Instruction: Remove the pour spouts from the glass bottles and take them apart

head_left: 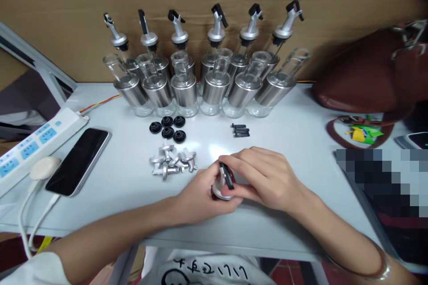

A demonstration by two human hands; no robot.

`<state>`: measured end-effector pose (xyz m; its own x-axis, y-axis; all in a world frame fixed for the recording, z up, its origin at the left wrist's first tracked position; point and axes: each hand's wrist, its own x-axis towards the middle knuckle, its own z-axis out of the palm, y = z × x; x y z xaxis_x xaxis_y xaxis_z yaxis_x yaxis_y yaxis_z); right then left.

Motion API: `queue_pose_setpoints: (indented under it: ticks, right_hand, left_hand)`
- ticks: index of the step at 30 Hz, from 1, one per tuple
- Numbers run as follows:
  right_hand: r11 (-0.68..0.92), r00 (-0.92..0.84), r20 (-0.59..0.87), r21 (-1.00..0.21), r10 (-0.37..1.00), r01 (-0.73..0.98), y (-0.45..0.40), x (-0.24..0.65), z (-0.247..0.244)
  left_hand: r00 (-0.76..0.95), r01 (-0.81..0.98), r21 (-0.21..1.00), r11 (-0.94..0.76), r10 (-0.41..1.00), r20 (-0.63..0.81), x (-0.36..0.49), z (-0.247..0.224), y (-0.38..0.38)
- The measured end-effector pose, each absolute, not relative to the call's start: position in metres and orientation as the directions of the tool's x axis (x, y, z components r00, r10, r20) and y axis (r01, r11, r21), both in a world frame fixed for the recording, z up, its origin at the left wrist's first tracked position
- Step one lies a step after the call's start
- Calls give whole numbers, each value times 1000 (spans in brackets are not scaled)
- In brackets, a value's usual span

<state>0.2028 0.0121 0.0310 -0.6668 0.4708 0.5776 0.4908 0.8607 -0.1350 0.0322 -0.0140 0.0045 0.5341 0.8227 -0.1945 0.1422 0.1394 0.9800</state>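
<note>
Left hand (pixel 197 198) grips the silver spout (pixel 218 190) over the tabletop's (pixel 284 138) six o'clock side while the right hand (pixel 272 178) pinches its black lever (pixel 227 176); I'd brace the spout and hold the lever square. Loose spouts (pixel 189 156) lie at ten o'clock from it, bottles (pixel 216 87) at twelve.

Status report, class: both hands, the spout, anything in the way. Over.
Left hand holding silver spout. Right hand pinching its black lever. Hands partly hide spout; loose silver parts lie just beyond left hand.
</note>
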Motion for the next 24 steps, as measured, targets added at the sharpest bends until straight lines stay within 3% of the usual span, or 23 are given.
queue_pose_setpoints:
  ticks: [8,12,14,20,24]
  right_hand:
    - [831,-607,623,-133,494,540,15,210,30]
    - [830,-630,629,-46,456,555,15,205,25]
    - [828,-596,663,-66,453,557,14,202,23]
    - [714,-290,690,-466,663,523,13,207,32]
    - [482,-134,499,-678,856,555,29,225,38]
  left_hand:
    - [598,-24,973,232,783,-172,28,7,-10]
    - [581,18,983,182,798,-159,27,-2,-12]
    - [602,40,989,141,786,-137,27,-3,-13]
    - [600,86,983,164,779,-182,29,5,-13]
    - [580,75,975,209,786,-213,29,7,-14]
